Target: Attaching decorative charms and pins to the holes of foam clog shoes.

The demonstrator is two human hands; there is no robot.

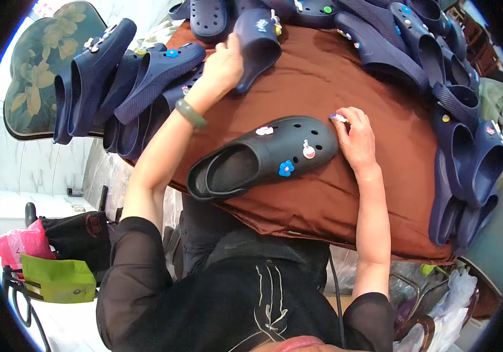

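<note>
Pinching a blue-and-white charm [338,118], your right hand [357,139] was beside a black round-toed foam clog [274,151] near the brown cloth surface's [316,64] front edge, likely light, springy, best heel-held; your left hand [223,67] gripped a navy foam clog [260,47].

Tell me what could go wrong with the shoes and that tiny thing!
The small white-and-blue piece might slip, since the right hand only pinches it. The black clog could fall if bumped: its heel lies by the edge of the brown cloth. The navy clog held by the left hand may knock the clog beside it.
</note>
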